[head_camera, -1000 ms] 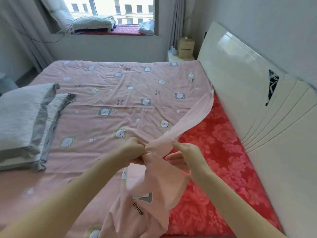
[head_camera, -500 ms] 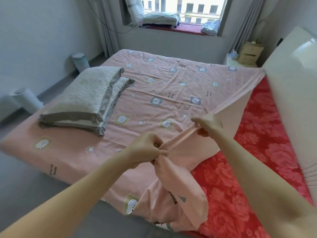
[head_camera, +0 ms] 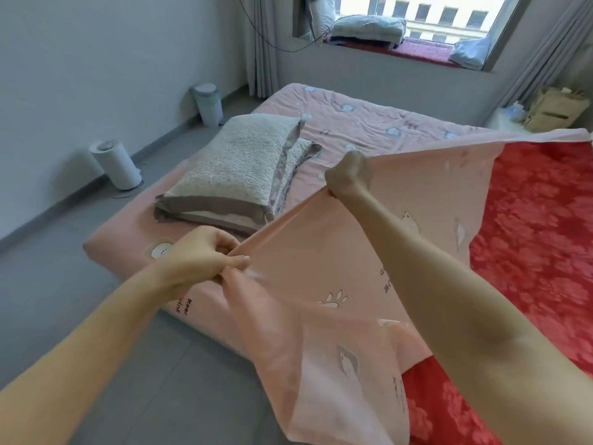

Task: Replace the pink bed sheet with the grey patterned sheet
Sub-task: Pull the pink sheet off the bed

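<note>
Pink sheet: the pink sheet (head_camera: 337, 252) is partly peeled off the bed. Its near edge is lifted and stretched taut between both hands at the middle of the view, and the rest lies flat on the bed toward 12 o'clock.
Left grip: the left hand (head_camera: 205, 255) is clenched on a bunched corner of the sheet, with loose cloth hanging from it toward 6 o'clock.
Right grip: the right hand (head_camera: 348, 178) is a fist closed on the sheet's edge, up toward 1 o'clock from the left hand.
Change: half a second ago the hands were closer together and the fold was low. Now the right hand is farther out along the edge, the cloth is raised into a wide panel, and more bare bed shows.
Meaning: by my judgement, stripping is under way and roughly a third done; the far part is still spread out.
Mattress: a red flowered mattress cover (head_camera: 539, 220) is exposed at 3 o'clock.
Pillows: two grey pillows (head_camera: 237, 168) are stacked on the sheet at 10 o'clock and probably need moving before it comes free.
Grey patterned sheet: I cannot pick it out. Folded bedding (head_camera: 369, 28) lies on the window sill at 12 o'clock, pattern unclear.
Writing: "Kee…" is printed on the sheet's hanging side (head_camera: 186, 308) by the left wrist; the other letters show through reversed and are unreadable.
</note>
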The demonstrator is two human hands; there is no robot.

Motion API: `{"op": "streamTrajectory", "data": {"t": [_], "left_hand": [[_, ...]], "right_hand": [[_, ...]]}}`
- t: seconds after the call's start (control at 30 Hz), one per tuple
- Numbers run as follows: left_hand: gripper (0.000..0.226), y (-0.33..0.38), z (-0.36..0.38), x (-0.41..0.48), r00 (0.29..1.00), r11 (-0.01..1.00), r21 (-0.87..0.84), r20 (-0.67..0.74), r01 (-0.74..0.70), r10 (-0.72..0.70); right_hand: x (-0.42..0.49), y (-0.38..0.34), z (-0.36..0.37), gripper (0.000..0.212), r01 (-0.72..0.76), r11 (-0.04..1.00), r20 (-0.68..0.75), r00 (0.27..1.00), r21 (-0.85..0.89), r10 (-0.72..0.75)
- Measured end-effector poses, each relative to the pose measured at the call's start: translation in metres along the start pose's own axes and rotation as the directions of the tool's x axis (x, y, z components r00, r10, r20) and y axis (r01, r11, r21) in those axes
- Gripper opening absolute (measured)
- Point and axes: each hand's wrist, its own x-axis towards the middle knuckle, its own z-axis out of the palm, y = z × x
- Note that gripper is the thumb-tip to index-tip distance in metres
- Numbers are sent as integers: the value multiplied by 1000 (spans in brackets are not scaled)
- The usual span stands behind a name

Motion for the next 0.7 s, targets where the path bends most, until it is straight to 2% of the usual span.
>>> {"op": "streamTrajectory", "data": {"t": [0.07,0.13,0.2,0.3,0.43,0.5,0.57,0.6,0.67,0.7], "left_hand": [[3,-36,-32,13,998,997,68,-58,38,-34],[16,-71,-51,35,993,977,202,-104,68,-48],[29,-100,-60,63,986,947,297,-146,120,-80],[33,-135,-73,104,968,909,371,-229,189,-107],[27,-165,-90,144,945,865,411,-270,288,-187],[28,-185,-102,161,924,835,421,-296,354,-242],[28,-205,-114,176,901,808,420,-316,413,-296],[28,-217,-129,184,881,789,411,-333,457,-337],[28,-227,-141,188,855,767,394,-343,507,-389],[28,-235,-154,192,835,762,364,-364,536,-413]], "right_hand": [[-2,-19,48,18,4,1000,59,998,9,-4],[0,-27,86,12,-52,998,104,993,40,48],[3,-31,106,19,-129,989,138,983,69,118],[17,-40,138,25,-219,966,188,963,140,191],[42,-48,189,12,-291,952,320,914,94,248],[58,-48,229,15,-376,916,401,867,138,296],[68,-46,263,20,-426,899,465,819,101,336],[70,-55,283,18,-428,903,510,785,38,351],[64,-56,300,10,-408,913,540,768,-1,344],[66,-60,318,13,-390,921,549,768,-7,329]]}}
